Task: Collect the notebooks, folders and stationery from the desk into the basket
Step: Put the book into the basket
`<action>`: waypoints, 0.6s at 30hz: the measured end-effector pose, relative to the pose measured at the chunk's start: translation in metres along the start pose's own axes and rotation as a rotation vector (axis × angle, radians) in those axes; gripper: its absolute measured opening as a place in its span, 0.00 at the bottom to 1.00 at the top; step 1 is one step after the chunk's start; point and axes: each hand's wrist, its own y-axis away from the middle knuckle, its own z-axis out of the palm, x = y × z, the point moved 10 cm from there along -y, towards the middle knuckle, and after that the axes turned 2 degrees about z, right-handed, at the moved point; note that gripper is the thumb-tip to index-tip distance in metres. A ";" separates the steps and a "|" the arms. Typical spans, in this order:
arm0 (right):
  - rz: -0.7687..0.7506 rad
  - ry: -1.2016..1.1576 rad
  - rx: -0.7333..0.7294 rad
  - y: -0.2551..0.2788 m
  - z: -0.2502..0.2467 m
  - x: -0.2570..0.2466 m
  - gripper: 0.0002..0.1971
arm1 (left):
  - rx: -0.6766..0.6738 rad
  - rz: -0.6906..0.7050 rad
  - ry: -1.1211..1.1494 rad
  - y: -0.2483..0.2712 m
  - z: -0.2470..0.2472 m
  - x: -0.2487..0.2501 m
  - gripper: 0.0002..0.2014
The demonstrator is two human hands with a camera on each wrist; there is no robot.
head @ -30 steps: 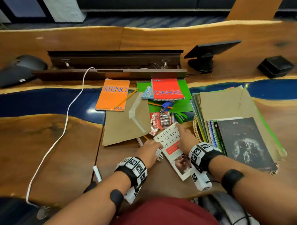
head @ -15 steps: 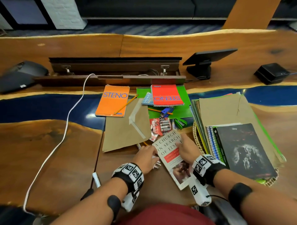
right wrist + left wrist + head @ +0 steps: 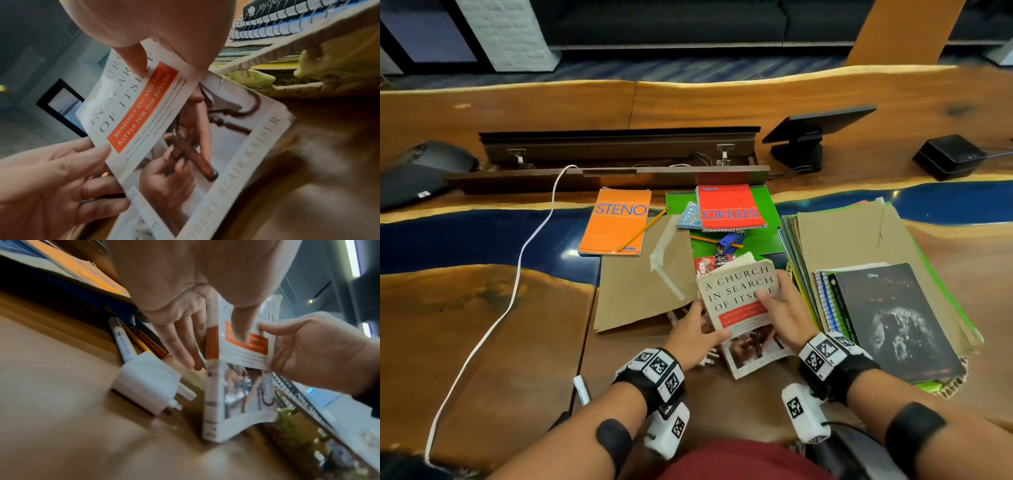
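Observation:
A paperback book, white with a red band, is tilted up off the desk, its near end low. My left hand grips its spine side, thumb on the cover and fingers behind. On the other edge my right hand pinches it, thumb on the cover. The wicker basket sits just right of the book, piled with folders and a black notebook. An orange steno pad, a red steno pad, a green folder and a brown folder lie behind.
A white charger plug and a marker lie beside my left hand. A white cable curves across the left desk. Another marker lies near the front edge. A pencil, batteries, a tablet stand and a black box are further back.
The book lay flat on the desk with both hands coming onto it. Both hands now grip its sides and its far end has risen.

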 end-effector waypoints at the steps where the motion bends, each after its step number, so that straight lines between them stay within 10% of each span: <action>1: -0.011 -0.037 0.014 -0.001 -0.001 -0.005 0.10 | 0.013 0.013 0.029 0.000 0.000 0.003 0.28; 11: -0.147 0.050 0.017 0.009 -0.036 -0.054 0.30 | 0.128 0.217 0.190 -0.003 -0.021 0.067 0.30; 18: -0.115 -0.028 0.098 0.024 -0.104 -0.053 0.25 | 0.044 0.324 0.235 -0.018 0.013 0.130 0.23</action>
